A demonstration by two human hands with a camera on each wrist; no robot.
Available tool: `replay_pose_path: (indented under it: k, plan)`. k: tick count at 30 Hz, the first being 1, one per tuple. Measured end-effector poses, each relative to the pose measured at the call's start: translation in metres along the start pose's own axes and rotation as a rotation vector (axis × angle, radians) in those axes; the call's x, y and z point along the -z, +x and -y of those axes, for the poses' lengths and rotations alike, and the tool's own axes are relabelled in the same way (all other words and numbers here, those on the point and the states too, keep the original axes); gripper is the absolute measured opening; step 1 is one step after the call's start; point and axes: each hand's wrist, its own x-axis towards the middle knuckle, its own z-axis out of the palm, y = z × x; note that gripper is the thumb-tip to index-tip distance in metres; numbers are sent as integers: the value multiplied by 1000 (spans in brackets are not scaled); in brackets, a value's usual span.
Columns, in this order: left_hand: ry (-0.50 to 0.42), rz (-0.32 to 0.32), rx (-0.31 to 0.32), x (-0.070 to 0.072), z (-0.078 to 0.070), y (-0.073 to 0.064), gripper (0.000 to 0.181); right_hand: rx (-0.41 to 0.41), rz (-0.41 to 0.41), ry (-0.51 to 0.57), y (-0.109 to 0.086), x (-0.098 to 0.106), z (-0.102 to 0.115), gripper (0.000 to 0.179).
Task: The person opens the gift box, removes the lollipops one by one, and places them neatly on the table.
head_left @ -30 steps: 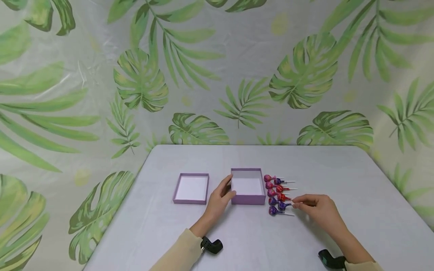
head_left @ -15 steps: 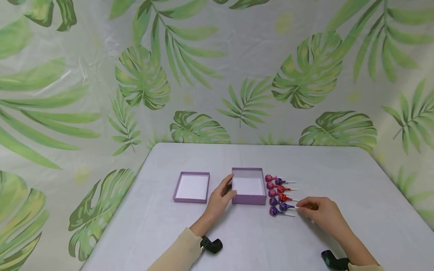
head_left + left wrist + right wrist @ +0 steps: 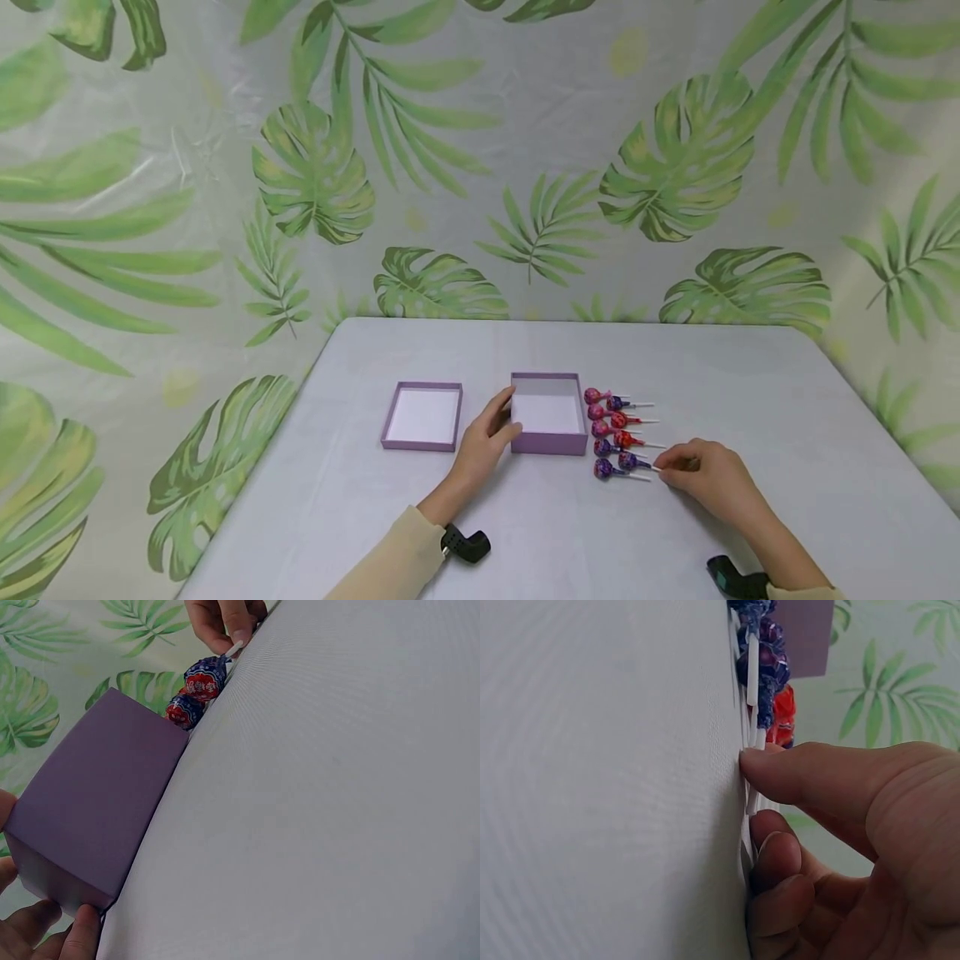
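Observation:
My right hand (image 3: pixel 708 475) pinches the white stick of a dark purple-blue lollipop (image 3: pixel 628 461) at the near end of the lollipop group. In the right wrist view, the thumb (image 3: pixel 817 769) lies against that stick. My left hand (image 3: pixel 482 446) rests at the left side of an open purple box (image 3: pixel 550 443) with a white inside. The fingers (image 3: pixel 79 937) touch the box's end in the left wrist view. More wrapped lollipops, red, pink and purple (image 3: pixel 600 427), lie in two close columns beside the box, sticks pointing right.
A shallow purple lid (image 3: pixel 422 445), white inside, lies left of the box. Everything stands on a white-covered table (image 3: pixel 540 533). Behind it hangs a leaf-patterned curtain (image 3: pixel 540 125). Black wrist cameras (image 3: pixel 467 545) sit on both wrists.
My right hand has shifted slightly right and toward me, and the pinched lollipop has moved a little the same way. The left hand and the box stay put.

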Motion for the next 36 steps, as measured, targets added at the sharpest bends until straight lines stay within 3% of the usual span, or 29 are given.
replay_pose_path:
  k: [12, 17, 19, 26, 36]
  plan:
    - [6, -5, -33, -2, 6, 0, 60, 18, -13, -10, 0, 4, 0, 9]
    - [-17, 13, -28, 0, -19, -8, 60, -1, 4, -8, -1, 4, -3, 11]
    - [-23, 21, -14, 1, -21, -8, 61, -12, 5, -5, -1, 3, -4, 12]
    - [-6, -10, -25, -4, 11, 0, 61, -35, 15, 18, -3, 3, -4, 16]
    - [-40, 5, -65, -1, 9, 4, 60, -76, 79, 63, -2, 15, 3, 26]
